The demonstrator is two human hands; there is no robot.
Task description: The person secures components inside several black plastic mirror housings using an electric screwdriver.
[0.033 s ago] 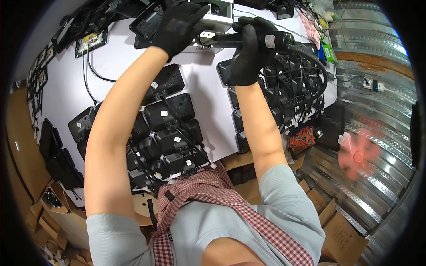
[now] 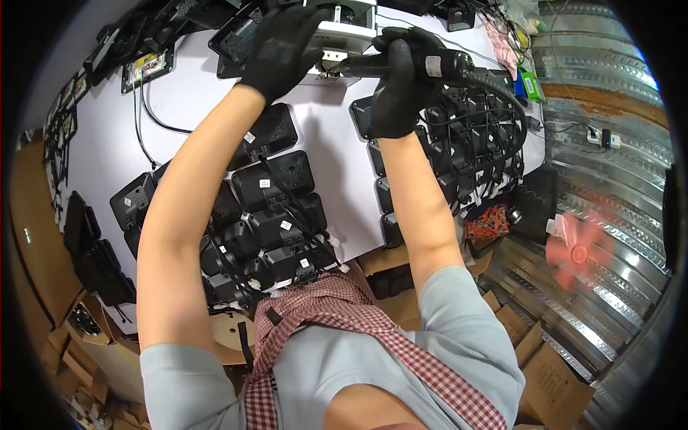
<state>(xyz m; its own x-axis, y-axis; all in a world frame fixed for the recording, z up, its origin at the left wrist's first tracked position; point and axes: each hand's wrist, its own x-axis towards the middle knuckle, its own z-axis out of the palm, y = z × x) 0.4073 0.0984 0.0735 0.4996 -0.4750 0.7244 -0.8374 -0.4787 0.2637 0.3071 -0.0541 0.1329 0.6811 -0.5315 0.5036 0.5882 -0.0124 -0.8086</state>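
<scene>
The right hand [image 2: 403, 89] wraps firmly around a black corded tool [image 2: 434, 66], held level apparently so its tip lines up with the white machine [image 2: 347, 30] on the desk [image 2: 351, 208], while the blurred left hand [image 2: 281, 56] half-curls beside that machine, its grip impossible to tell.

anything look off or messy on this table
Nothing looks clearly spilled or damaged, including the tool in the right hand. The pink cloth does seem untidy, crumpled at the far right of the table, while black units sit in rough rows.
</scene>
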